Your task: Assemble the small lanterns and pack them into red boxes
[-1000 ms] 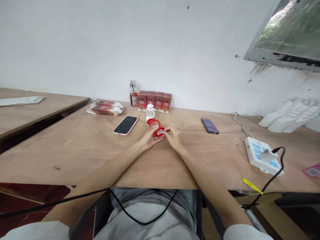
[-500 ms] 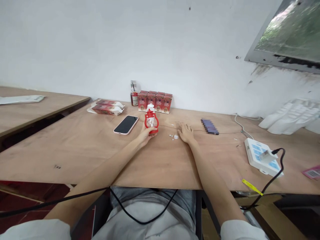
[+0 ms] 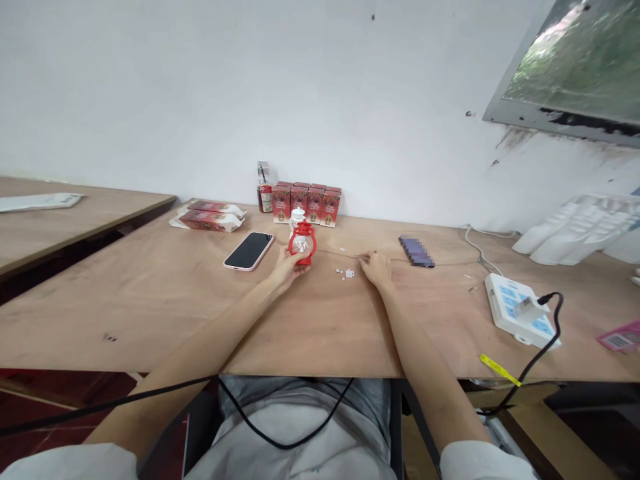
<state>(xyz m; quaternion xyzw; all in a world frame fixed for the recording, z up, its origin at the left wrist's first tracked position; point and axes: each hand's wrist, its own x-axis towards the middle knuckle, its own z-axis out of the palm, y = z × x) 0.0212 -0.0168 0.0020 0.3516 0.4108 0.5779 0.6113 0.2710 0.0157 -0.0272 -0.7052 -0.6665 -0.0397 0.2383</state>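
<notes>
My left hand [image 3: 283, 269] is wrapped round the base of a small red toy lantern [image 3: 303, 243], held upright just above the wooden table [image 3: 150, 293]. A white lantern [image 3: 297, 215] stands right behind it. My right hand [image 3: 376, 268] rests on the table to the right, fingers curled together in a pinch on a thin wire-like thing [image 3: 356, 254] that I cannot name. Several tiny white and silver bits [image 3: 345, 273] lie on the wood between my two hands.
A black phone in a pink case [image 3: 249, 251] lies left of the lantern. Red cartons [image 3: 307, 203] and a small bottle [image 3: 263, 189] stand by the wall; flat packs [image 3: 207, 216] lie left. A white power strip [image 3: 520, 310] with black cable sits right, beside white foam [image 3: 580, 228].
A second ago both hands worked at the tilted lantern's base. My left hand has since stood it upright, and my right hand has moved right and curled its fingers; small bits now lie on the table.
</notes>
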